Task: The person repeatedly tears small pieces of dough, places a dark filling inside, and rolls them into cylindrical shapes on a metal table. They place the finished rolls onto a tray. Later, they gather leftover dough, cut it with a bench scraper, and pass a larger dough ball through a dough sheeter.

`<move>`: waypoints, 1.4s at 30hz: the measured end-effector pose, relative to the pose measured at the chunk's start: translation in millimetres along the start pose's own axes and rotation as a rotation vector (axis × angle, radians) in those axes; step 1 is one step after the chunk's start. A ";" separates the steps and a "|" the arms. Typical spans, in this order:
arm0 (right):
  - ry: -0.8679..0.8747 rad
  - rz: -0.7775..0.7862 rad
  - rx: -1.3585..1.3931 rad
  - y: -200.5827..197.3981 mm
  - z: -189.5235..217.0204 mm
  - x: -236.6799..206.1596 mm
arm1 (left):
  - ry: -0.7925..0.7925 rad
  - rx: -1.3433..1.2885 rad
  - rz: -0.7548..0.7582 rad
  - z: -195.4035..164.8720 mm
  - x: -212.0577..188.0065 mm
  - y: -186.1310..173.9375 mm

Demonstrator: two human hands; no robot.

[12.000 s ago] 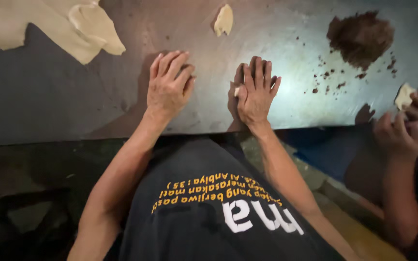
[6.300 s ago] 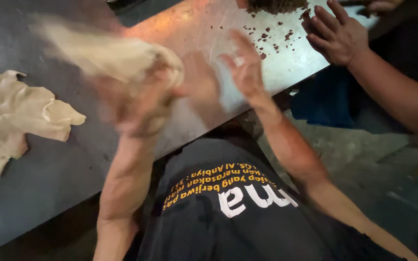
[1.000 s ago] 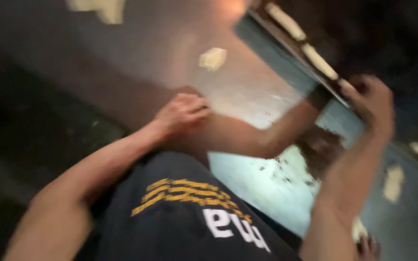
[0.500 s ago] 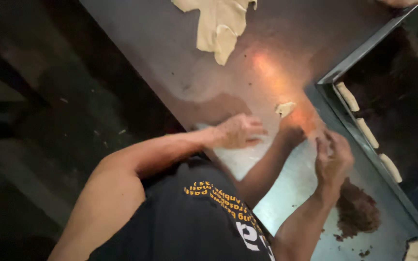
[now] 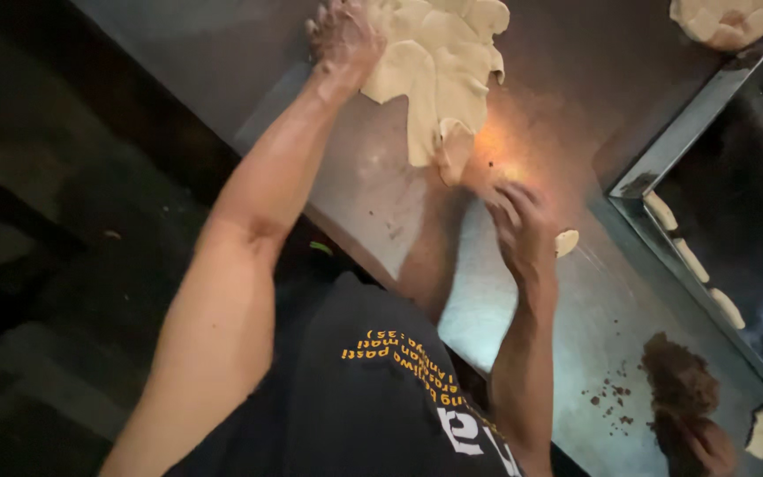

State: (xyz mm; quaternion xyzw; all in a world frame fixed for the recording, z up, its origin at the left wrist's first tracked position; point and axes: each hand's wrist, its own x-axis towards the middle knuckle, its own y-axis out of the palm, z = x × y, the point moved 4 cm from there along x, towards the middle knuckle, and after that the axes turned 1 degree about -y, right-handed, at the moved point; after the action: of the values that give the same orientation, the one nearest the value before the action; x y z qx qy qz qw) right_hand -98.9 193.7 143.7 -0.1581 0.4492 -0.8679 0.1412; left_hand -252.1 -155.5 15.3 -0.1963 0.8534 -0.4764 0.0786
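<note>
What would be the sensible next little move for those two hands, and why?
Probably bring the right hand up to the dough sheet. The left hand already rests on its upper edge, while the right hovers open just below its lower tip, so both could then spread it on the metal table.
</note>
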 end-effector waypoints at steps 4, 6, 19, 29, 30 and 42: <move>-0.159 0.060 0.095 49.8 37.1 75.1 | -0.093 0.000 0.188 -2.2 -5.4 9.8; -0.224 0.097 0.126 78.3 51.5 109.3 | 0.201 -0.017 -0.078 -3.6 -12.4 -2.5; -0.214 0.280 -0.236 219.3 47.2 158.6 | 0.131 -1.441 0.706 51.5 -93.1 -113.6; 0.053 0.374 0.889 149.0 104.5 168.4 | 0.198 -1.315 0.606 8.6 -101.0 -193.6; 0.111 0.379 1.162 141.5 108.1 152.4 | 0.219 -1.308 0.590 0.6 -106.2 -184.9; 0.269 -0.527 0.937 75.8 82.3 42.9 | 0.252 -1.154 0.353 -87.1 -186.5 -93.3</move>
State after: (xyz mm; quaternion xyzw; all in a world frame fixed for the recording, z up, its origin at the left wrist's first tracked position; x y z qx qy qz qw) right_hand -97.1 74.4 132.5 -0.0731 -0.0256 -0.9934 -0.0843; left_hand -85.9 -54.7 130.6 -0.0050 0.9960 0.0628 -0.0638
